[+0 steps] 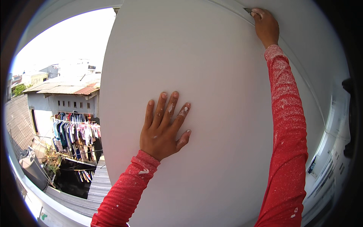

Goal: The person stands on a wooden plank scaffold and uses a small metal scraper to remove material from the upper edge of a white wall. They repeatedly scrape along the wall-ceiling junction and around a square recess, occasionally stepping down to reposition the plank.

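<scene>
My left hand point(160, 126) lies flat against a smooth white wall panel point(223, 159), fingers spread, with white flecks on its fingers and nails. High at the upper right, my right hand point(267, 26) is closed round a small putty knife point(247, 11). Only its grey, pointed blade shows; the handle is hidden in the fingers. The blade is at the white ledge point(234, 12) where the panel meets the surface above. Both red sleeves are specked with white dust, most heavily the right one.
An opening left of the panel looks out on roofs point(68, 88), a line of hanging clothes point(75, 130) and a corrugated metal roof point(100, 179) below. A pale sill point(56, 208) runs along the lower left. At the far right stretches another bright, partly blurred part of the space.
</scene>
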